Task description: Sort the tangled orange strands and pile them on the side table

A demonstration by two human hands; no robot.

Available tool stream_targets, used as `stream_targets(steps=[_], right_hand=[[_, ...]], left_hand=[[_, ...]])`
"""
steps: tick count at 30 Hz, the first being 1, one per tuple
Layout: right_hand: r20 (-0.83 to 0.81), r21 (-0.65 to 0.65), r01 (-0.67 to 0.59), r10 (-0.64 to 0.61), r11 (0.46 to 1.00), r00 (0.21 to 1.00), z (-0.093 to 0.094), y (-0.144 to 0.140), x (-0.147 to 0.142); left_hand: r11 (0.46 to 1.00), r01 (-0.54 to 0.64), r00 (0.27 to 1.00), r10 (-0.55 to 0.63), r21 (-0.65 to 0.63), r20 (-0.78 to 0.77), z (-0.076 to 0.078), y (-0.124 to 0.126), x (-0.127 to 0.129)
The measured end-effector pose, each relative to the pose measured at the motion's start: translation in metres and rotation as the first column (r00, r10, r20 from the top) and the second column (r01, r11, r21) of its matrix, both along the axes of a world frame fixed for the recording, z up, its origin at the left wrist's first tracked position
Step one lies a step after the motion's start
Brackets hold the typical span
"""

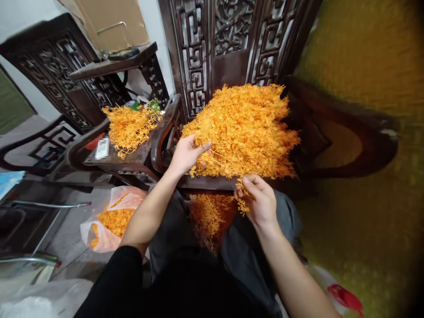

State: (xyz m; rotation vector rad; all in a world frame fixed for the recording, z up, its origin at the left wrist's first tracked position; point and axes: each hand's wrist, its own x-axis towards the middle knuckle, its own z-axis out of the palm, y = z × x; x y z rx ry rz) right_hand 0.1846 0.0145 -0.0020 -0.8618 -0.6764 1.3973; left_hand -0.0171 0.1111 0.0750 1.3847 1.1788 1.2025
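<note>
Sprig (243,205), orange, finger-pinched in my right hand (263,203), lower centre. Left hand (186,155), thumb spread, meets sprig heap (245,126) mid-frame; can't tell its hold. Light grip likely limits snagging.

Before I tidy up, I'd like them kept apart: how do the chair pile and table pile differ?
The chair pile is much larger than the table pile. The chair pile is densely heaped; the table pile looks looser. The left hand is at the chair pile, not the table pile. Both are orange.
</note>
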Motion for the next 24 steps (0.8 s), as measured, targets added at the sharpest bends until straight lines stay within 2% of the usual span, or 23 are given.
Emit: stream_targets(steps=[5,8,13,17,19,20,21,23,24], right_hand=[[0.012,0.016,-0.043,0.043,0.999,0.999,-0.015,-0.018,0.009],[0.019,0.006,-0.025,0.024,1.0,1.0,-0.024,-0.021,0.02],[0.156,-0.033,-0.125,0.129,0.992,0.979,-0.03,-0.017,0.036],[0.273,-0.034,-0.223,0.224,0.974,0.936,-0.032,-0.018,0.027],[0.419,-0.04,-0.301,0.289,0.953,0.861,-0.035,-0.018,0.019],[0.516,-0.031,-0.355,0.319,0.934,0.795,-0.036,-0.017,0.016],[0.617,-0.011,-0.415,0.333,0.91,0.713,-0.037,-0.015,0.014],[0.778,0.036,-0.483,0.279,0.875,0.563,-0.037,-0.008,0.014],[0.818,0.066,-0.471,0.222,0.88,0.53,-0.035,-0.003,0.017]], left_hand=[[0.984,-0.071,0.981,0.098,0.164,-0.167,0.004,0.014,0.006],[0.981,-0.07,0.969,0.11,0.182,-0.221,0.002,0.023,0.006],[0.963,-0.184,0.977,0.2,0.195,-0.067,-0.004,0.036,0.005],[0.918,-0.336,0.942,0.322,0.209,0.1,-0.01,0.046,0.011],[0.885,-0.411,0.909,0.38,0.219,0.169,-0.012,0.051,0.016],[0.881,-0.421,0.904,0.388,0.213,0.181,-0.013,0.052,0.019],[0.893,-0.405,0.911,0.375,0.197,0.175,-0.014,0.052,0.022],[0.941,-0.305,0.949,0.287,0.145,0.128,-0.015,0.048,0.028],[0.964,-0.237,0.969,0.226,0.119,0.1,-0.016,0.043,0.031]])
